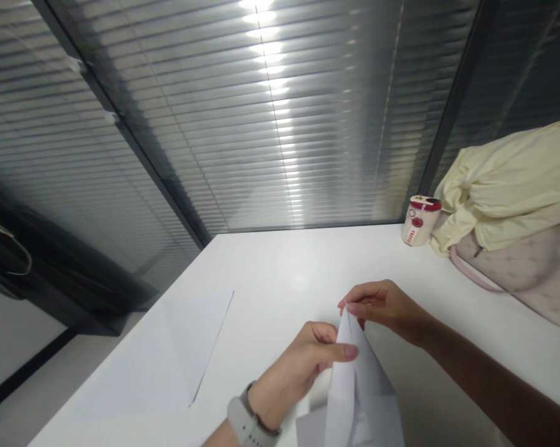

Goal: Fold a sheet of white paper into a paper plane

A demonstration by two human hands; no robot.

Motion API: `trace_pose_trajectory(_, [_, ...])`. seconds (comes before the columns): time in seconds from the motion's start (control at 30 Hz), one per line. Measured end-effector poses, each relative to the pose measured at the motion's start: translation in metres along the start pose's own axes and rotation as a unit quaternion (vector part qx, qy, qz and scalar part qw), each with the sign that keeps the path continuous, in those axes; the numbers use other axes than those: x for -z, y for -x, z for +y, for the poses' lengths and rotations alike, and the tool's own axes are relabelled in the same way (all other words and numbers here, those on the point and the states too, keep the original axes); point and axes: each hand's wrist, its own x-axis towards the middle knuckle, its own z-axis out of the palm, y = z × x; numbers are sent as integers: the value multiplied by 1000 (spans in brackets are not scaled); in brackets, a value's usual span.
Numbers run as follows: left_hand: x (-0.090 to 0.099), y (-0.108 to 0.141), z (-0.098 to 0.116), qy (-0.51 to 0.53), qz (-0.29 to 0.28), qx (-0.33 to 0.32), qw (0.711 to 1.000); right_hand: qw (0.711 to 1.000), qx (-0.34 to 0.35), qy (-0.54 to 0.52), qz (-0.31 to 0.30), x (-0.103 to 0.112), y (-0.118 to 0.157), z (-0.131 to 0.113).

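Observation:
A folded sheet of white paper [357,397] stands up from the white table at the bottom centre, narrowing to a point at its top. My left hand [303,366], with a grey-strapped watch [247,419] on its wrist, pinches the paper's left side between thumb and fingers. My right hand [377,307] comes in from the right and grips the pointed tip. Their fingers nearly meet at the paper, and the lower part of the sheet runs out of the picture. A second white paper sheet [168,354] lies flat on the table to the left, apart from both hands.
A red-and-white lidded jar [420,220] stands at the far table edge. Next to it, a pale yellow cloth [498,186] lies over a quilted pink bag [517,273]. Slatted blinds [261,124] cover the glass wall behind. A dark bag [0,248] hangs at far left.

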Motion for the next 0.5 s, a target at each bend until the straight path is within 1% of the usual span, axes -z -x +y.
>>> trace_pose_trajectory(0.07, [0,1,1,6,-8,25,1000,1000,4,11,4,0,2,-3])
trace_pose_trajectory(0.13, [0,1,2,9,-16,34,999,1000,7,20,15,0,3,-4])
trace_pose_trajectory(0.37, [-1,-1,-1,18,-34,21,999,996,16,43,74,-8,4,4])
trace_pose_trajectory(0.43, [-1,-2,-2,11,-31,10,999,994,23,44,98,-11,4,6])
trace_pose_trajectory(0.5, [1,-3,-3,-1,-23,2,1000,993,28,48,106,-12,4,7])
